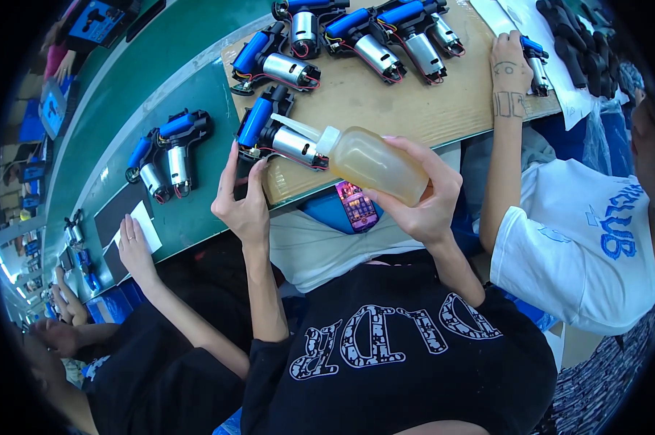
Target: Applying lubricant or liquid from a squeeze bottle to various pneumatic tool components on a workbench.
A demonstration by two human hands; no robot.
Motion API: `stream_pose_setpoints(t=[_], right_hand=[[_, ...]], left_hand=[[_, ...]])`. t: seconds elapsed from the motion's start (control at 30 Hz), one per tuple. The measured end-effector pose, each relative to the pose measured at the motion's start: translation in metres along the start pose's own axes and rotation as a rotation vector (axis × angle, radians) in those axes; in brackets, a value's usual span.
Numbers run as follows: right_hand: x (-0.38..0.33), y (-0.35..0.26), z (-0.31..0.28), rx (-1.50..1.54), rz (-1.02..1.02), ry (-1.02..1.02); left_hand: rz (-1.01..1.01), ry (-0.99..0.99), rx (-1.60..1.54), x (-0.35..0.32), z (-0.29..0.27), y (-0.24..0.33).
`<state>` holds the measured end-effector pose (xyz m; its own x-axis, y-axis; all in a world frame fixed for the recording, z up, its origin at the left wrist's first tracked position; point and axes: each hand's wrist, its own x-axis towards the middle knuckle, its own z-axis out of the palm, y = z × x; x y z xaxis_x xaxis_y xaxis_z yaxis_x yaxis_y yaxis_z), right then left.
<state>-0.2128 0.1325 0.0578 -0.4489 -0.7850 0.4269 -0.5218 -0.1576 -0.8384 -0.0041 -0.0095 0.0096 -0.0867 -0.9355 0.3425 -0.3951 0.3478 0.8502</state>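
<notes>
1. Yellowish oil fills the soft translucent plastic squeeze bottle [375,163] with a white cap and long nozzle; the right hand [422,196] has its fingers closed around the body, so a squeeze can press the oil out.
2. The bottle lies almost flat, and its nozzle tip is at the silver motor of the open half-assembled tool with a blue cell and a black shell [273,134].
3. This tool lies at the near edge of the brown cardboard sheet [414,109] on the green tabletop [190,94].
4. The left hand [244,203] holds the tool's black handle with loosely bent fingers, probably to keep it steady.
5. Similar tools [356,32] wait along the far edge.
</notes>
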Motion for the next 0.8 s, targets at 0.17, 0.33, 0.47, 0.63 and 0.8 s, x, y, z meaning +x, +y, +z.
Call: stream_pose_setpoints(t=[0.17, 0.33, 0.47, 0.63, 0.8], right_hand=[[0.0000, -0.0004, 0.0008, 0.041, 0.011, -0.015], [-0.0006, 0.0030, -0.0006, 0.049, 0.012, -0.018], [-0.0009, 0.0036, -0.0024, 0.029, -0.008, 0.002], [-0.0058, 0.0062, -0.0048, 0.037, -0.020, 0.018], [-0.0080, 0.0058, -0.0067, 0.035, -0.018, 0.016]], left_hand=[[0.052, 0.000, 0.036, 0.0003, -0.0002, -0.0023], [0.008, -0.001, 0.034, -0.0006, -0.0019, 0.0010], [0.053, 0.002, 0.077, -0.0015, -0.0015, -0.0029], [0.078, 0.028, 0.066, -0.0048, 0.0016, -0.0023], [0.131, 0.056, 0.001, -0.0032, 0.0065, -0.0039]])
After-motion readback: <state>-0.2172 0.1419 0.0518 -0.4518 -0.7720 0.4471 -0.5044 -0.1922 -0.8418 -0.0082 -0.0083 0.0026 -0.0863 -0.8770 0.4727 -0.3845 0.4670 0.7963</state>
